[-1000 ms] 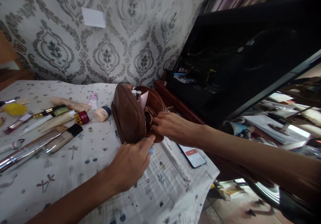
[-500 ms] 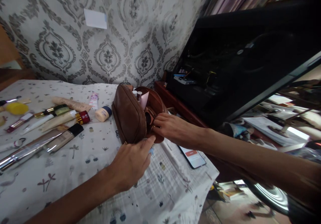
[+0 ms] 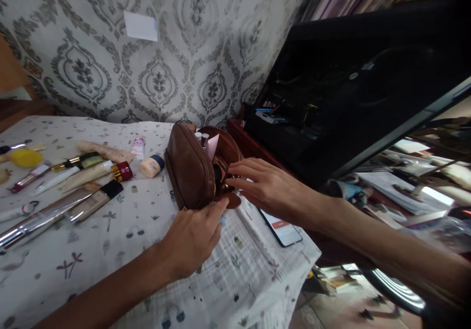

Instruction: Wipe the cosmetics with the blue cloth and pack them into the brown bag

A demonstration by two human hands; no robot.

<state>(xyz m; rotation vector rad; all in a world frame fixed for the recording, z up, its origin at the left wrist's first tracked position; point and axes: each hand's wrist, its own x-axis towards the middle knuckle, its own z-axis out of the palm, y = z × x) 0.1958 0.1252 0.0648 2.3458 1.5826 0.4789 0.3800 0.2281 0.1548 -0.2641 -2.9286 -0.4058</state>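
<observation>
A brown leather makeup bag (image 3: 189, 164) stands unzipped on the patterned cloth. My left hand (image 3: 193, 243) is closed on its near lower edge, by the zip end; part of the fingers is hidden under the hand. At the mouth of the bag, on the right, is my right hand (image 3: 259, 184), its fingers stretched and slightly apart. The fingertips reach over small dark items inside, which I cannot make out. Deeper in the bag, white-capped bottles (image 3: 201, 138) and a pale pink card-like piece (image 3: 212, 147) stick up.
Left of the bag lie a foundation jar (image 3: 152, 166), a pink-and-white tube (image 3: 138, 147), a black-capped foundation bottle (image 3: 97, 201), a yellow sponge (image 3: 25, 157) and several other cosmetics. A phone (image 3: 283, 231) rests by the table's right edge. A large black television (image 3: 353, 88) stands beyond.
My right hand has drawn back a little to the right, and its fingers have straightened from a curled grip. My left hand and the bag stay in place.
</observation>
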